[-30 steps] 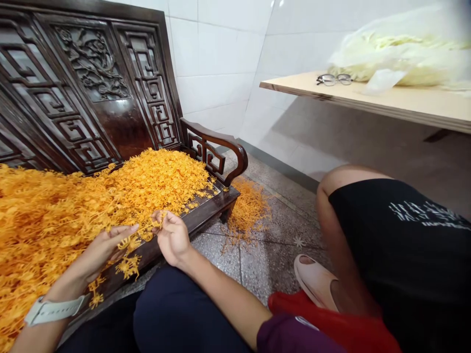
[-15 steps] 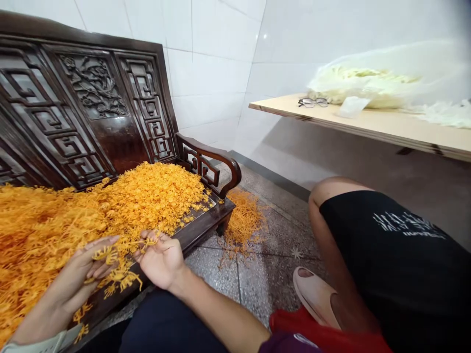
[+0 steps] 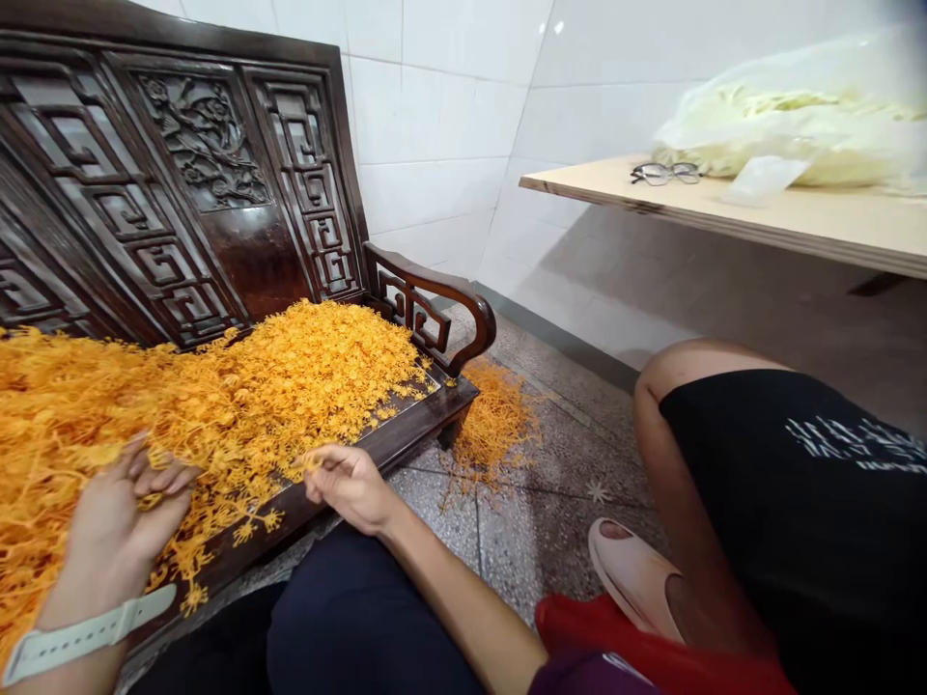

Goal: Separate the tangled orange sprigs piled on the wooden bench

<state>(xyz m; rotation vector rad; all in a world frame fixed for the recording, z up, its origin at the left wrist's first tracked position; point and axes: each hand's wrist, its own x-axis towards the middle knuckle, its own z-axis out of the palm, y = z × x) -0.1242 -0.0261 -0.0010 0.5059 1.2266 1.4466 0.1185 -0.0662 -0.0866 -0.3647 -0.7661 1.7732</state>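
Note:
A large heap of orange plastic flower pieces (image 3: 340, 352), thin stems with spidery heads, covers the seat of a dark carved wooden bench (image 3: 238, 261). My left hand (image 3: 134, 507) is over the near side of the heap, somewhat blurred. Its fingers are curled, and orange bits show between them. My right hand (image 3: 354, 490) is beyond the bench's front edge, above my knee. Thumb and forefinger pinch a small orange flower piece (image 3: 311, 461). Several joined pieces hang over the edge between the hands.
Orange stems (image 3: 496, 425) lie piled on the speckled floor beside the bench leg. At right, a wooden shelf (image 3: 579, 183) holds glasses (image 3: 666, 174) and a clear bag (image 3: 789, 125) of pale pieces. Another person's knee (image 3: 673, 372) and slipper (image 3: 630, 569) are close by.
My hands have drawn apart: the left has gone left over the heap. The stretched orange strand between them is no longer there. The view has shifted slightly.

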